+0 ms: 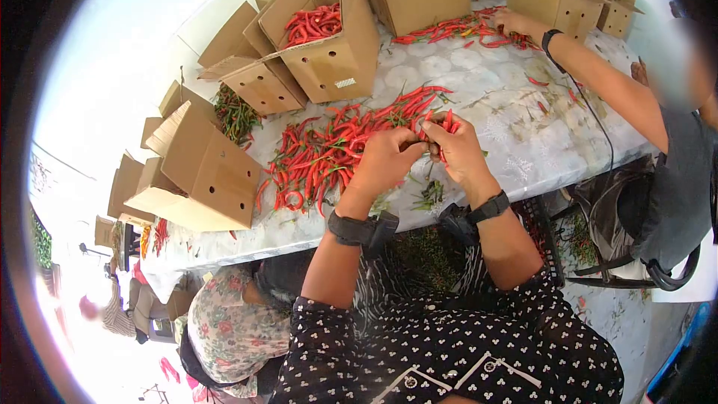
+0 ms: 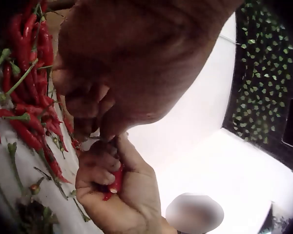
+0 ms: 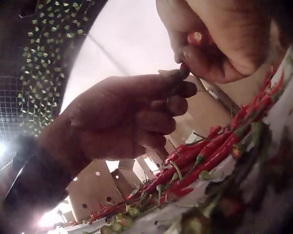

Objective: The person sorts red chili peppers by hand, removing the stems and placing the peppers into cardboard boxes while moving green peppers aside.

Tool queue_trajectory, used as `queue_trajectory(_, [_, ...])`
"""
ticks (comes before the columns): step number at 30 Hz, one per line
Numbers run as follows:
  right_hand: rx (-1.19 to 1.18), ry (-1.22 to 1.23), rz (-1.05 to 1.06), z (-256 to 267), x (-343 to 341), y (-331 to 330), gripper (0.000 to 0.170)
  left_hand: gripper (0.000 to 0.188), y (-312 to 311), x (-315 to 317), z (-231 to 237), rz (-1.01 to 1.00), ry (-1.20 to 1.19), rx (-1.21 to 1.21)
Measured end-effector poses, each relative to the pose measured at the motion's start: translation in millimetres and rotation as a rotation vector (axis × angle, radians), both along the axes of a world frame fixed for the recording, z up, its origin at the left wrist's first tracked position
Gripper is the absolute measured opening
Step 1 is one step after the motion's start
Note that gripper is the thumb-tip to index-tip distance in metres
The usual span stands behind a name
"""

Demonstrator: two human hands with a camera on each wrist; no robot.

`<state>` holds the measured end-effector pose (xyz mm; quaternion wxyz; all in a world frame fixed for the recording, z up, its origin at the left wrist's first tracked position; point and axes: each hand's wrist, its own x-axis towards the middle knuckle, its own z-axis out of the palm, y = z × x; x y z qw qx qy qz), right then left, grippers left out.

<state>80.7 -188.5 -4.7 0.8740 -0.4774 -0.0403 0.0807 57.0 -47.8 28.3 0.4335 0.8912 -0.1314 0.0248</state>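
Both hands meet above the table's front part, beside a heap of red chili peppers [image 1: 321, 153] with green stems. My right hand [image 1: 462, 151] grips several red chilies in its curled fingers; a cut-looking pale end of one held chili [image 2: 115, 184] shows in the left wrist view. My left hand [image 1: 383, 158] comes in from the side, its thumb and fingertips pinching the end of a chili [image 3: 184, 67] at the right hand's fingertips. Most of that chili is hidden by the fingers. Loose green stems [image 1: 429, 194] lie on the table below the hands.
Open cardboard boxes [image 1: 333, 67] line the table's far and left sides, one filled with red chilies [image 1: 314, 24]. Green chilies [image 1: 235, 112] fill another spot between boxes. At right, another person's hand [image 1: 516, 24] reaches into a second chili pile [image 1: 456, 28]. The patterned tablecloth [image 1: 516, 112] carries scraps.
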Motion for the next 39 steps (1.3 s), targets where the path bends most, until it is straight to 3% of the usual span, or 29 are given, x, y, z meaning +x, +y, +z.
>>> queue_trajectory(10, [0.185, 0.142, 0.142, -0.5, 0.3, -13.7, 0.012, 0.008, -8.4, -5.7, -3.6, -0.085, -0.32, 0.002])
queue_trajectory(14, [0.294, 0.197, 0.217, -7.5, 6.2, -20.0, 0.012, 0.005, -13.3, -12.0, 5.1, -0.172, -0.258, -0.078])
queue_trajectory(16, [0.341, 0.214, 0.205, -9.5, 8.3, -23.4, 0.012, 0.004, -19.9, -18.8, 6.2, -0.368, -0.324, -0.055])
queue_trajectory(18, [0.372, 0.207, 0.209, -7.2, 11.0, -30.0, 0.013, 0.007, -18.3, -22.9, 10.0, -0.424, -0.184, 0.003])
queue_trajectory(21, [0.3, 0.144, 0.13, -1.9, 6.8, -28.0, 0.014, 0.011, -15.9, -23.5, 7.8, -0.408, 0.04, 0.161])
queue_trajectory(23, [0.242, 0.096, 0.063, 0.8, 4.0, -23.5, 0.014, 0.015, -16.3, -13.6, -5.5, -0.028, -0.162, -0.054])
queue_trajectory(26, [0.161, 0.084, -0.001, 1.5, 0.2, -16.6, 0.015, 0.016, -20.0, -9.8, -5.9, 0.104, -0.069, -0.15])
queue_trajectory(35, [0.127, 0.013, 0.02, 1.6, -3.6, -11.6, 0.014, 0.011, -22.7, -5.0, -14.3, 0.211, -0.16, -0.248])
queue_trajectory(39, [0.331, 0.179, 0.162, -1.0, 1.8, -17.2, 0.014, 0.01, -22.4, -8.0, -8.0, 0.16, -0.151, -0.315])
